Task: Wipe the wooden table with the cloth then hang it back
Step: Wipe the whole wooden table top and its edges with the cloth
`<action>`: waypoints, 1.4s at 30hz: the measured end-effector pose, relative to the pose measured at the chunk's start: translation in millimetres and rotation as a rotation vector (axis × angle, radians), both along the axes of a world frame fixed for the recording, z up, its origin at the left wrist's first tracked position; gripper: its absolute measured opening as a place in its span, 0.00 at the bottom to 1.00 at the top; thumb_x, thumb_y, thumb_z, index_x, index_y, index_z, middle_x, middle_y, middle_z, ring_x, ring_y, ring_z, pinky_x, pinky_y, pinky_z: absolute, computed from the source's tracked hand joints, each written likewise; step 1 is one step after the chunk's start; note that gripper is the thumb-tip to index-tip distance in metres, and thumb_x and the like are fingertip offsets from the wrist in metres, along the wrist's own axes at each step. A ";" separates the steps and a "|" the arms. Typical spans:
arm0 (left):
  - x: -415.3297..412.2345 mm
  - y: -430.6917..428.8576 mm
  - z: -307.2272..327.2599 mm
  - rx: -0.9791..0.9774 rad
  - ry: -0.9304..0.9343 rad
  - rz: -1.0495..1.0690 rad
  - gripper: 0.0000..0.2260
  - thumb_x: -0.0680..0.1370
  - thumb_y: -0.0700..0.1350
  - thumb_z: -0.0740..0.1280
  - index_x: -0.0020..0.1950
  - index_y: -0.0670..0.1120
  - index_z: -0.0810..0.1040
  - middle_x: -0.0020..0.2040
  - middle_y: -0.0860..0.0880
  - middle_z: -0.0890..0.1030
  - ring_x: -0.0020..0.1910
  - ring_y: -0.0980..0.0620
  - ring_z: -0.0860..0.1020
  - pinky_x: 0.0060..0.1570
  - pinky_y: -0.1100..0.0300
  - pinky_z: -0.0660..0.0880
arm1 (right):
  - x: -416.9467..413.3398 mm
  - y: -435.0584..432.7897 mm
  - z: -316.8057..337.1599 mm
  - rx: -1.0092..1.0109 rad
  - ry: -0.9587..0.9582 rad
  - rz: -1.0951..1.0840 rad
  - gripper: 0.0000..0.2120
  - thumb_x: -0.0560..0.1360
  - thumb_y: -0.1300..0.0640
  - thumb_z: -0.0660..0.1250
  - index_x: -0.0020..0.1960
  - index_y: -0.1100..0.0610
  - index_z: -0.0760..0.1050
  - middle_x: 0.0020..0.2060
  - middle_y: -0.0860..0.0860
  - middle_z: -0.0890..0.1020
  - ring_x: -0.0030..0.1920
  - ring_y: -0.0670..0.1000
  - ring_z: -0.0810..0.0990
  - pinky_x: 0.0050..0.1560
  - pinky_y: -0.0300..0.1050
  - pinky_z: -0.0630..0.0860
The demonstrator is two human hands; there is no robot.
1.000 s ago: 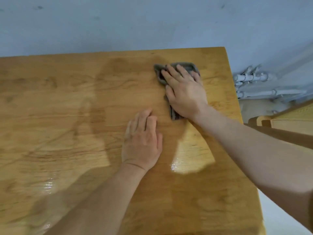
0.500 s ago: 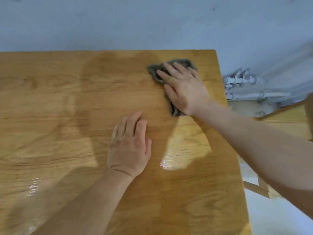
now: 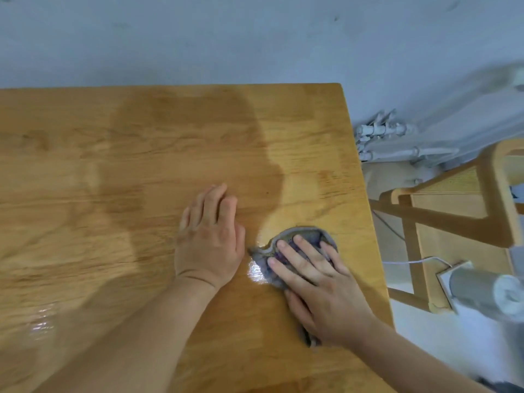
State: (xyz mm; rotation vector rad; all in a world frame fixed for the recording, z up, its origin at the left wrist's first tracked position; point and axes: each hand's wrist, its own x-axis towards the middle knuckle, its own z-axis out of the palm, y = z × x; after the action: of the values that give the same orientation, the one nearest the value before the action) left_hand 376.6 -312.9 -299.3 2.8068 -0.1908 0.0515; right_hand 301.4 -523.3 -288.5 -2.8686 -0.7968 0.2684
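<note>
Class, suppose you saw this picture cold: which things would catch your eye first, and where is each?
Two bare hands on the wooden table: the right hand presses a grey cloth flat near the table's right edge, and the left hand rests palm-down beside it. A wet glint shines between them.

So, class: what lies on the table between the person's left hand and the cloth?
Head view: only bare wooden table, with a shiny glare patch, separates left hand and cloth.

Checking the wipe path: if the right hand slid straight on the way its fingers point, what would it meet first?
Probably nothing: the right hand, flat on the crumpled grey cloth, points up-left over bare wooden table; the left hand looks just beside that line.
</note>
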 end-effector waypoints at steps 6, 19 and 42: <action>3.8 -1.6 -0.9 0.010 0.015 0.006 0.14 0.74 0.44 0.57 0.58 0.43 0.72 0.65 0.43 0.73 0.65 0.42 0.69 0.60 0.46 0.68 | 129.1 -16.7 -8.8 -0.005 -0.085 -0.183 0.24 0.77 0.47 0.56 0.72 0.48 0.69 0.74 0.49 0.68 0.74 0.54 0.64 0.70 0.58 0.61; -2.4 -10.3 7.7 0.096 0.103 -0.013 0.17 0.75 0.42 0.59 0.64 0.45 0.70 0.67 0.43 0.68 0.66 0.40 0.66 0.64 0.43 0.64 | -31.7 -30.8 -1.4 0.028 -0.124 -0.360 0.23 0.77 0.51 0.60 0.72 0.48 0.69 0.74 0.49 0.67 0.75 0.53 0.63 0.71 0.60 0.63; 42.7 -55.5 5.7 0.122 0.098 -0.041 0.20 0.70 0.48 0.54 0.61 0.48 0.70 0.64 0.44 0.70 0.64 0.41 0.68 0.64 0.41 0.66 | 295.0 -22.3 -18.6 0.105 -0.140 -0.711 0.20 0.81 0.49 0.50 0.65 0.58 0.71 0.63 0.56 0.73 0.58 0.65 0.72 0.44 0.52 0.69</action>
State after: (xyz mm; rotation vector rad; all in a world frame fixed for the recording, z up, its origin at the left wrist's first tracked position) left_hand 419.3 -368.5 -293.6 2.9172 -0.2357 -0.1115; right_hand 596.4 -545.6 -307.0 -2.8657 0.2169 -0.0640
